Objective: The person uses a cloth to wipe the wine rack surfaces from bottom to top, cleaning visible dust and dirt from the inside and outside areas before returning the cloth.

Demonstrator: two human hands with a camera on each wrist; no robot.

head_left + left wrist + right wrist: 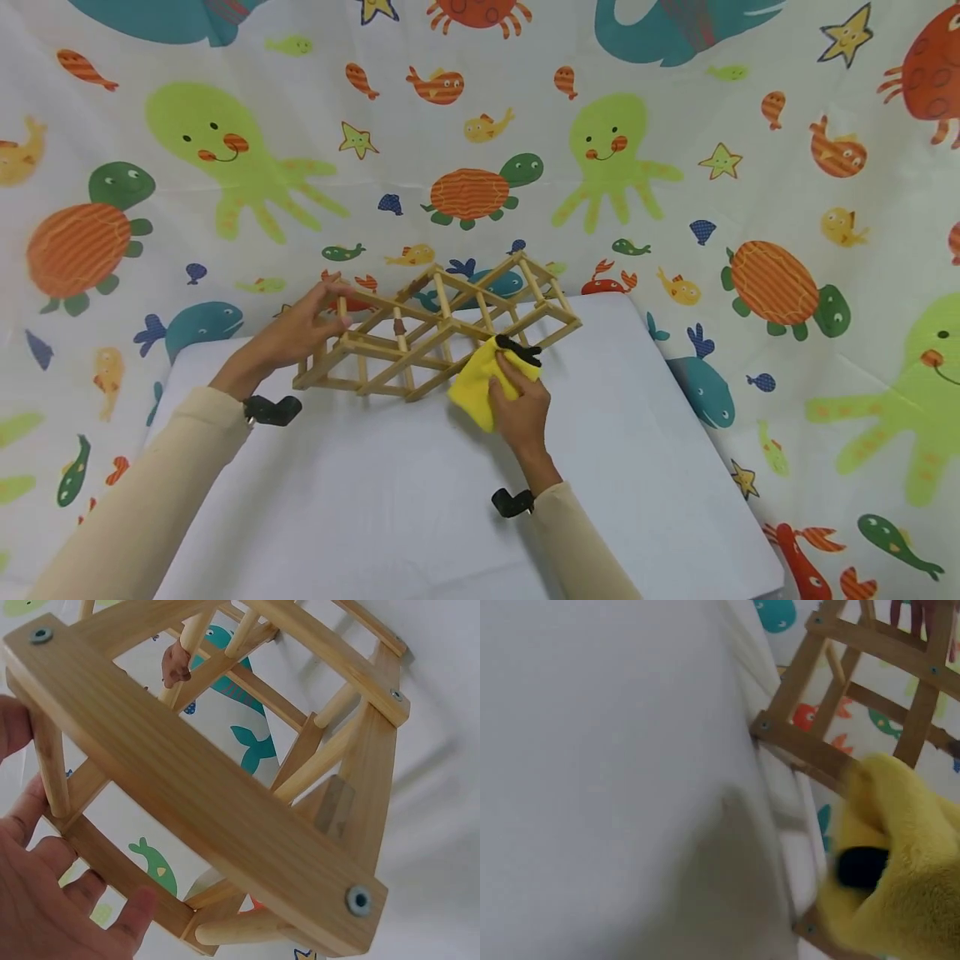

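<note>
So, one folding lattice rack of pale wooden slats and dowels (442,329) sits near the far edge of the white tabletop (390,500). One fluffy yellow cloth (480,379) too, bunched against the rack's near side. Left hand (296,329) has its grip curled round the rack's left end; right hand (517,400) clenches the cloth. Two hands, two cream sleeves. Right wrist view is blurry, the cloth covers the fingers there, and the rack is cut off in both wrist views.
</note>
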